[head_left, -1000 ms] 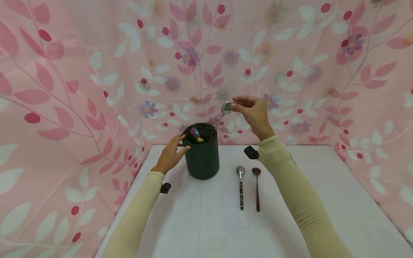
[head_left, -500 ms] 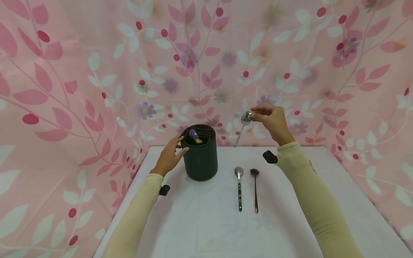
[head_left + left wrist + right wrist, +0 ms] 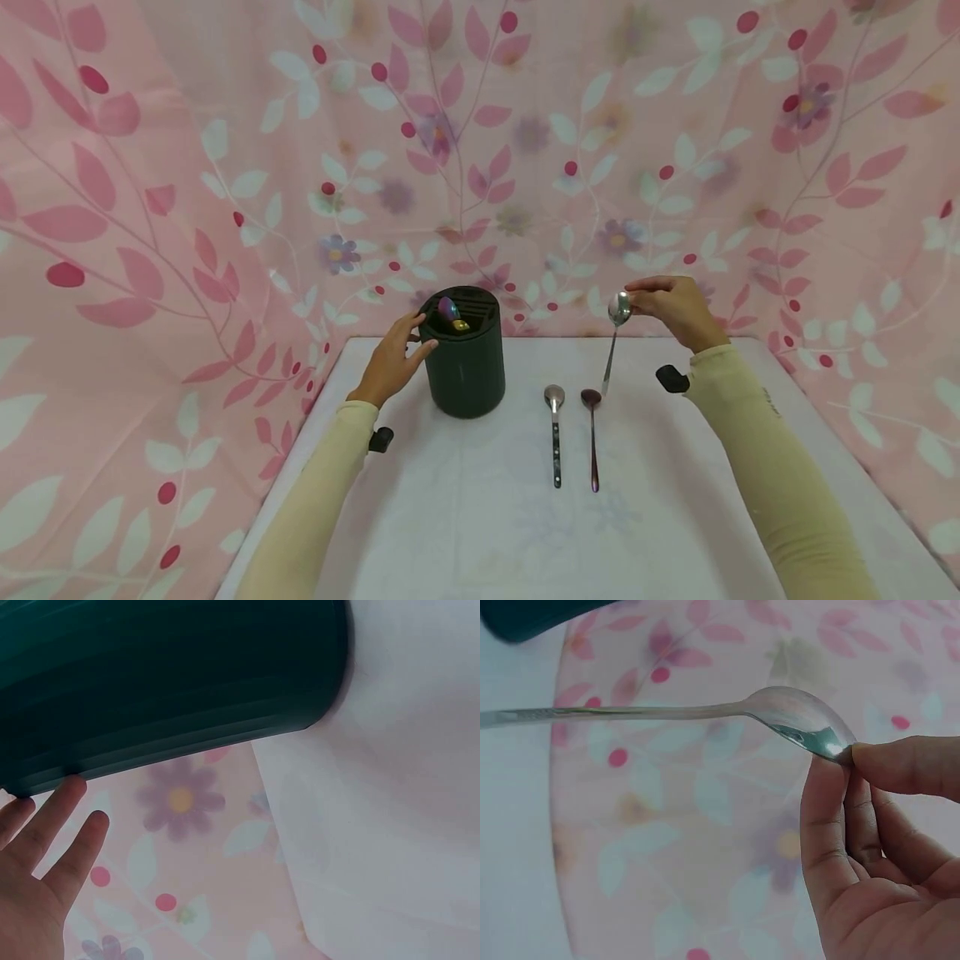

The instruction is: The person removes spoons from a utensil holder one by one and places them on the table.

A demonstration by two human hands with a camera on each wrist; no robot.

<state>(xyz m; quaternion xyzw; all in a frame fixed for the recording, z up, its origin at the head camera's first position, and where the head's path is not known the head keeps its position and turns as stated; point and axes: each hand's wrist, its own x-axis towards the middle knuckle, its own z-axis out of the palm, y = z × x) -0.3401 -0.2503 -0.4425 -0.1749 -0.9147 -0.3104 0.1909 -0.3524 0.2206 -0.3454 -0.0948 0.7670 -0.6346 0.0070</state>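
My right hand [image 3: 678,307] pinches a silver spoon [image 3: 618,310] by the edge of its bowl, thumb against fingers. Its handle hangs down, the tip near the tabletop to the right of two lying spoons. In the right wrist view the silver spoon [image 3: 799,724] shows its thin metal handle. My left hand [image 3: 390,360] rests with spread, fairly straight fingers at the left of a dark green utensil holder [image 3: 467,375]. Fingertips touch the holder's side [image 3: 187,682] in the left wrist view. A rainbow-coloured spoon [image 3: 448,309] and a gold piece of cutlery [image 3: 461,325] stick up inside the holder.
A spoon with a black spotted handle [image 3: 556,433] and a dark reddish spoon [image 3: 594,442] lie side by side on the white table [image 3: 480,517]. Pink floral cloth [image 3: 480,167] hangs behind and along both sides.
My right hand has carried the silver spoon from above the holder's rim to the right and down, beyond the two lying spoons. The left hand has stayed at the holder.
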